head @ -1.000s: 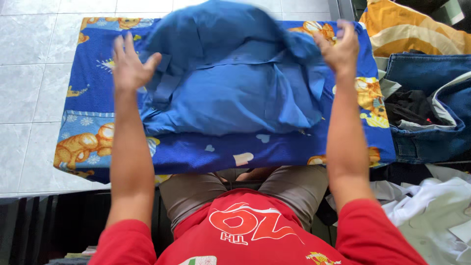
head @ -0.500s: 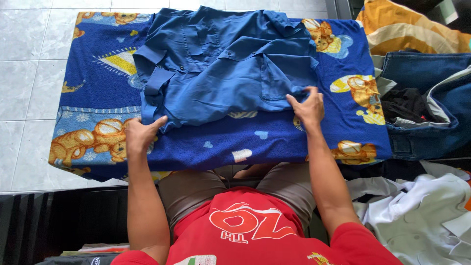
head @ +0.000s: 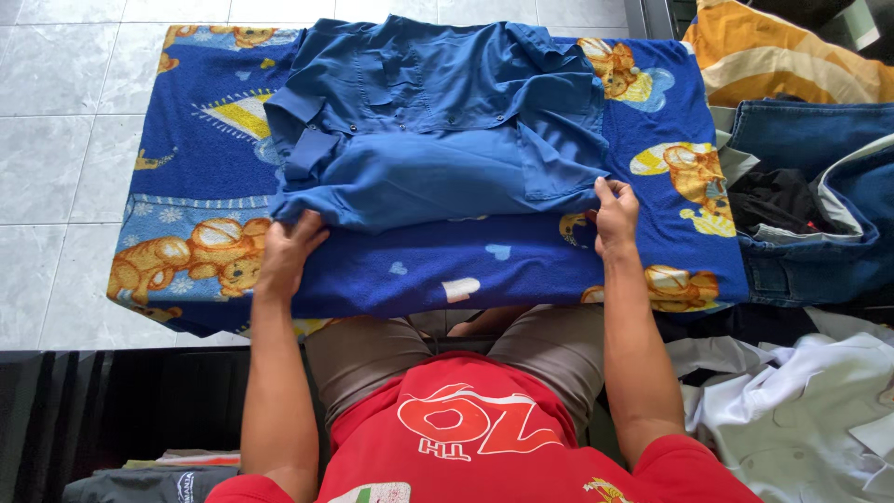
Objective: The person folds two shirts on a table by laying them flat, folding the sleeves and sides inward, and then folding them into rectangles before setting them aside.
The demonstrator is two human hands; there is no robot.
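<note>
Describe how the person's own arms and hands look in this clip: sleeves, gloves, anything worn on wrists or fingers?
Both arms are bare from the short red sleeves of a T-shirt down to the fingers. The left hand and right hand wear no gloves. No watch, bracelet or ring shows on either wrist or hand.

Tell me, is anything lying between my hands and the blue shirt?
Nothing visible. The left hand touches the near left corner of the shirt, and the right hand touches its near right edge. Both rest on the printed cloth.
</note>
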